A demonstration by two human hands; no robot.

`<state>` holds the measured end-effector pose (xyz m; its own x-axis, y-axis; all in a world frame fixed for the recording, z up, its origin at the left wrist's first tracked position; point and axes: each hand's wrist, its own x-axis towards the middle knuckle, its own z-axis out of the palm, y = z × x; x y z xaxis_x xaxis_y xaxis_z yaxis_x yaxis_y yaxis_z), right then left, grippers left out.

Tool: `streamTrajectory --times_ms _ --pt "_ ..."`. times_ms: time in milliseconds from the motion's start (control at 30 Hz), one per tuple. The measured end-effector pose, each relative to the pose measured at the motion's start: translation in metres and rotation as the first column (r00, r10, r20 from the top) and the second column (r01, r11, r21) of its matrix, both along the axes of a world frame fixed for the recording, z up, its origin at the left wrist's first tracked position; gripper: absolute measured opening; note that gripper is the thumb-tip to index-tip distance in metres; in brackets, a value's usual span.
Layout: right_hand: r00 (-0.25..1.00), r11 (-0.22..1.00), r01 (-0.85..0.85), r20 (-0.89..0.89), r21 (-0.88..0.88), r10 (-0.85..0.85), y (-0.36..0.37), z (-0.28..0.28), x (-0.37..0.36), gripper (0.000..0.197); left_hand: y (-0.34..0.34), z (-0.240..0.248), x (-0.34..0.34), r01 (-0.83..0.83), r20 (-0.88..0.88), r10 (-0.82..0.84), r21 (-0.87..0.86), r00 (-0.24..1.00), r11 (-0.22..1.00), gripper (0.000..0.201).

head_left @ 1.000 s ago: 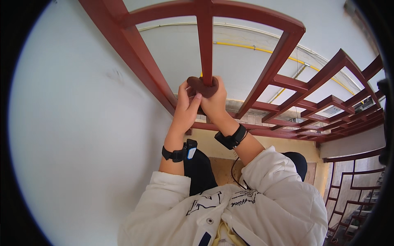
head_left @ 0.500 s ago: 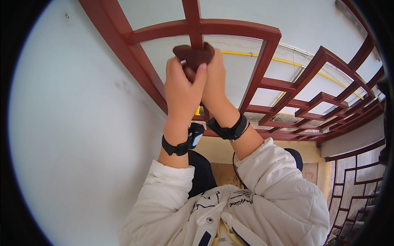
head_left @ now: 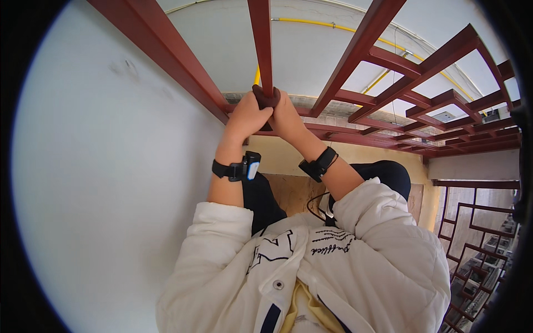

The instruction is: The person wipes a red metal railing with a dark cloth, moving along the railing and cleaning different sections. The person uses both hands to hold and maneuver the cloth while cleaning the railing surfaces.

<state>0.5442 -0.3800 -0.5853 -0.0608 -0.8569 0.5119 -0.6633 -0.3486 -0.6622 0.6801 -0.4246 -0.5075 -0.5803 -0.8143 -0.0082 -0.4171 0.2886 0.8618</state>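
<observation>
– Which clothes are worn?
– A white jacket [head_left: 383, 272] with black lettering [head_left: 272, 250] and a round snap [head_left: 278, 284], a yellow layer [head_left: 291, 315] beneath, and dark trousers [head_left: 386, 176].
– And the wrists?
– Black straps [head_left: 319, 165]; the left one [head_left: 222, 169] carries a box [head_left: 252, 165] with a white-blue face.

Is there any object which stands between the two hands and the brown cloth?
Nothing visible stands between them: the left hand and right hand both hold the brown cloth against the red upright bar.

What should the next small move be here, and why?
Probably slide the brown cloth up the red bar: the left hand and right hand hold it against the bar, near the lower rail, with bare bar above.
</observation>
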Motion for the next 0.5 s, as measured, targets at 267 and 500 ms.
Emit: streamTrajectory --times_ms 267,500 --pt "0.442 0.944 0.266 -0.846 -0.194 -0.298 0.023 -0.013 -0.024 0.043 0.005 0.015 0.02 -0.284 0.092 0.28 0.033 0.956 0.958 0.03" --pt "0.03 0.96 0.272 -0.997 -0.062 -0.073 0.039 0.005 -0.046 0.029 0.021 -0.009 -0.004 -0.332 -0.107 0.334 0.038 0.936 0.943 0.025"
